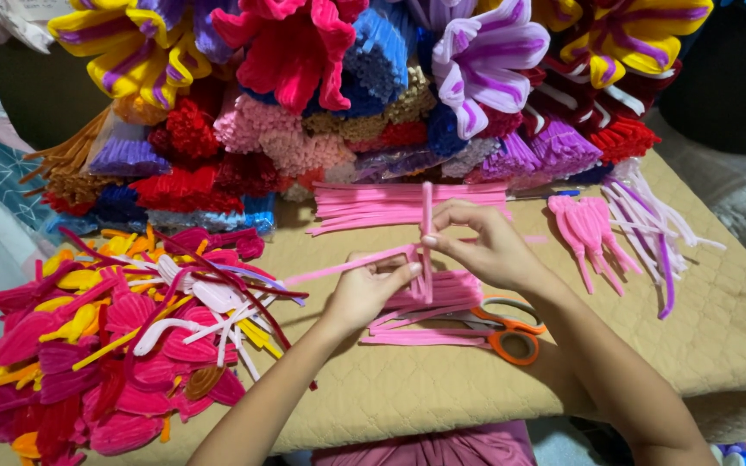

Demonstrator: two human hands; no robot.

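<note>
- I see the left hand (364, 289) closed on one end of a pink pipe cleaner (347, 266); the free length runs out to the left from the thumb, nearly level, rising slightly toward the hands.
- The right hand (485, 246) pinches a second, upright pink stem (426, 216) between thumb and fingertips; its long axis runs near vertical in the head view, the top end pointing away from me toward the flower stock.
- The two pieces cross between the hands, just above the desk (718, 328); both hands sit close together, fingertips near touching at the crossing.
- Directly under the hands lies a bundle of cut pink pieces (442, 298), long axes roughly left to right.
- Orange-handled scissors (511, 332) lie just right of that bundle, touching it, below the right wrist.
- A row of straight pink pipe cleaners (390, 207) lies beyond the hands, long axes left to right.
- To the left, a heap of finished petals (114, 345) in pink, red, yellow and white takes up that side of the desk.
- To the right, pink looped petals (589, 229) and a white and purple bunch (654, 229) lie near the desk's right edge.
- Open quilted surface remains in front of the hands toward the near edge, and right of the scissors.
- Bundled stock and large made flowers (485, 60) wall off the far edge.
</note>
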